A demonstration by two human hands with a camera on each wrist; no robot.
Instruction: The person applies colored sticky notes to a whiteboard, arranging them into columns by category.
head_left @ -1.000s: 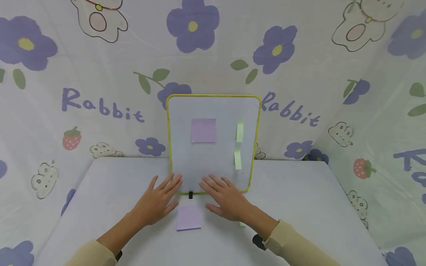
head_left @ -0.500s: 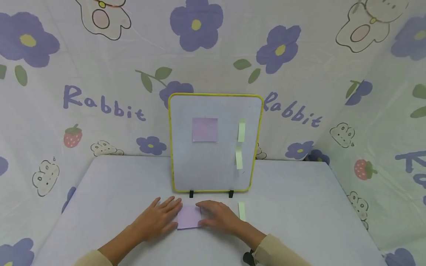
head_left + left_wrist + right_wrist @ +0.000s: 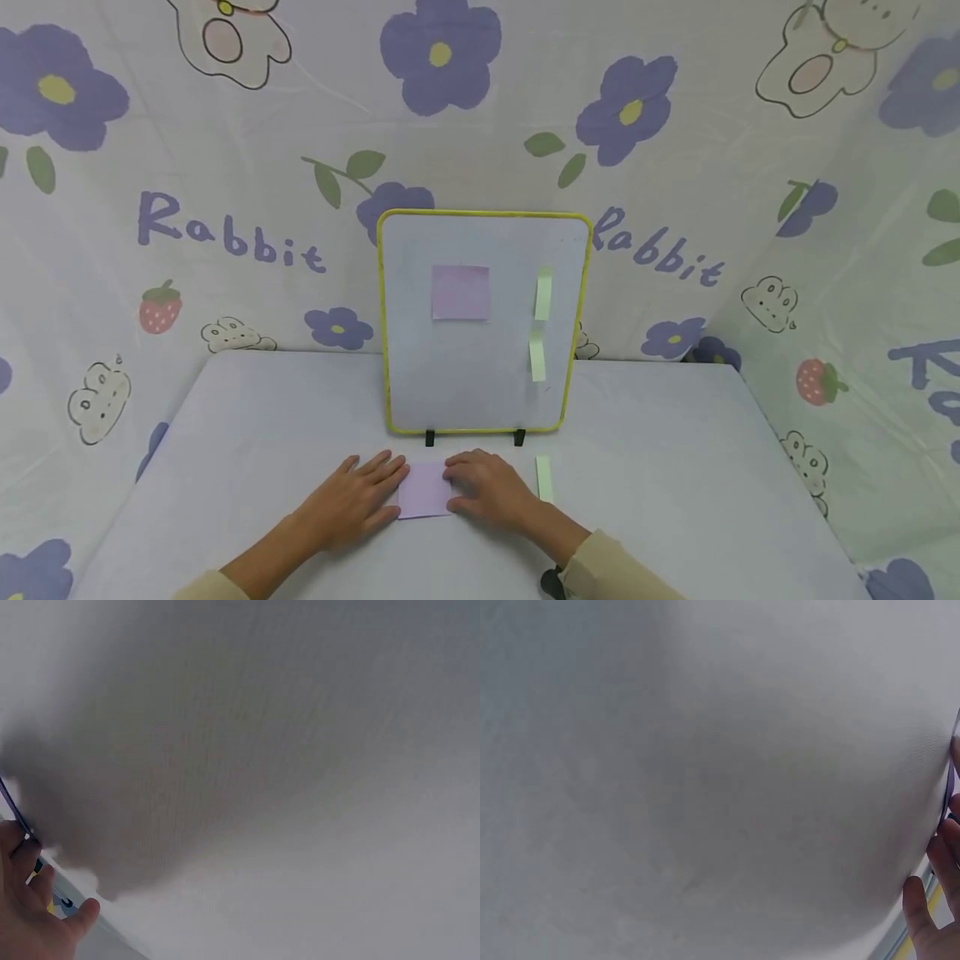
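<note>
A lilac sticky note lies flat on the white table between the two hands. At its left edge rests my left hand, palm down with the fingers spread and extended. My right hand is at the opposite edge, its fingers gently bent and the thumb at the lower right corner. In the left wrist view, only part of the left hand shows, with a dark edge by its fingertips. The right wrist view catches the right hand's fingers along a thin purple edge.
Behind the hands stands a yellow-framed whiteboard on small black feet. It carries a lilac note and two pale green strips. Another green strip lies on the table, right of the right hand. A patterned cloth hangs behind.
Both hands have come back from the whiteboard's lower edge to the sides of the table note. Over the last half second they have barely shifted.
</note>
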